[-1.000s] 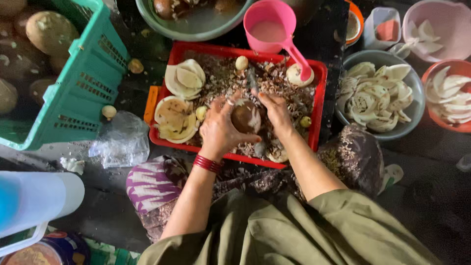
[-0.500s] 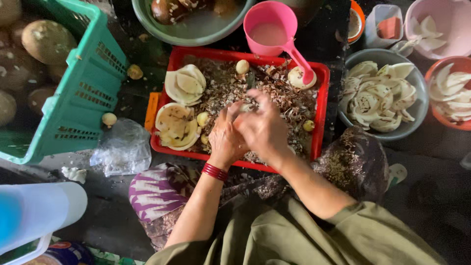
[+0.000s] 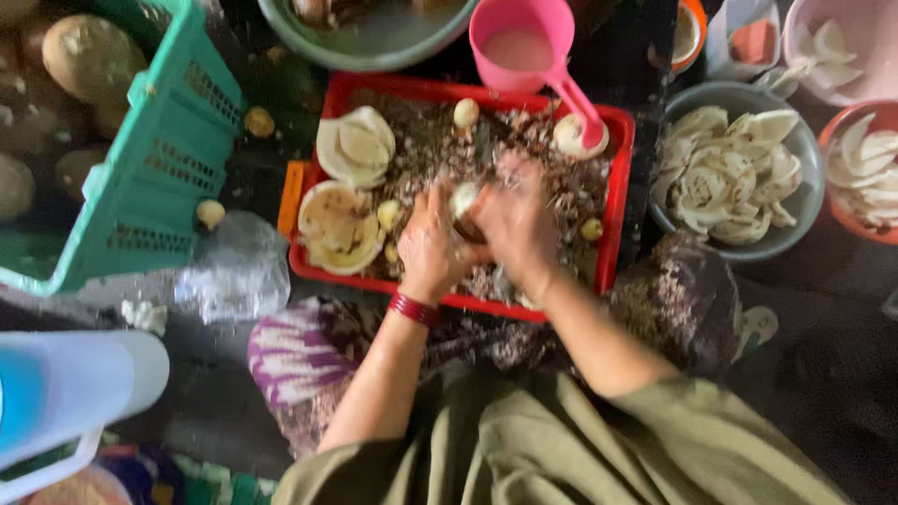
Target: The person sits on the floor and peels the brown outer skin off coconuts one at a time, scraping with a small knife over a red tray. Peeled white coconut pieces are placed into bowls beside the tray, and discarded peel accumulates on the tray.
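Observation:
Over a red tray (image 3: pixel 619 201) full of brown shavings, both my hands meet around one small coconut piece (image 3: pixel 464 202), white on top and brown below. My left hand (image 3: pixel 428 251), with a red bracelet at the wrist, cups it from the left. My right hand (image 3: pixel 516 223) closes over it from the right; the frame is blurred, so I cannot tell whether that hand also holds a tool. Peeled white coconut shells (image 3: pixel 355 148) and small pale pieces lie in the tray's left part.
A teal plastic basket (image 3: pixel 154 173) with brown coconuts stands at left. A pink ladle cup (image 3: pixel 524 42) rests on the tray's far edge. Grey bowl (image 3: pixel 791 221) of white coconut pieces at right, more bowls behind. A clear plastic bag (image 3: pixel 234 271) lies by the tray.
My hands have closed tighter around the coconut piece and shifted slightly; its white part now shows on top where brown shell showed a second ago. The view has moved a little.

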